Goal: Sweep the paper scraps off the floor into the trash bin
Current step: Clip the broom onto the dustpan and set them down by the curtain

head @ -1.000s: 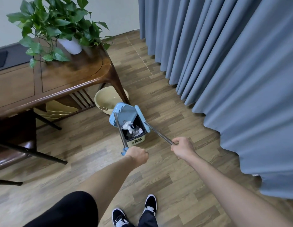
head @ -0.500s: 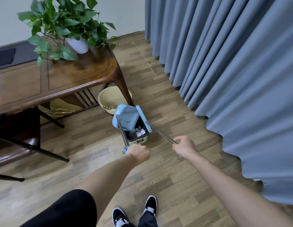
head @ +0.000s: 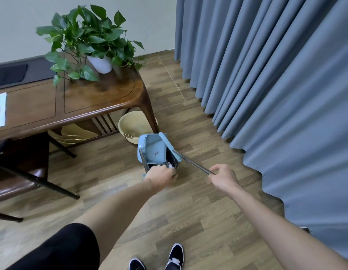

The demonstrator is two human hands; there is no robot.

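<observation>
White paper scraps (head: 170,165) lie in the small dark trash bin (head: 172,159) on the wood-plank floor (head: 188,211), under the tipped light-blue plastic dustpan (head: 152,149). The left hand (head: 161,175) grips the dustpan's metal handle (head: 143,159); the right hand (head: 222,177) grips the blue-headed broom's handle (head: 192,163), beside a yellow basin (head: 137,124)

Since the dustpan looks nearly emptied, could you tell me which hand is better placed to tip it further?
Left, probably: the left hand grips the dustpan handle above the trash bin; the right hand holds the broom.
</observation>
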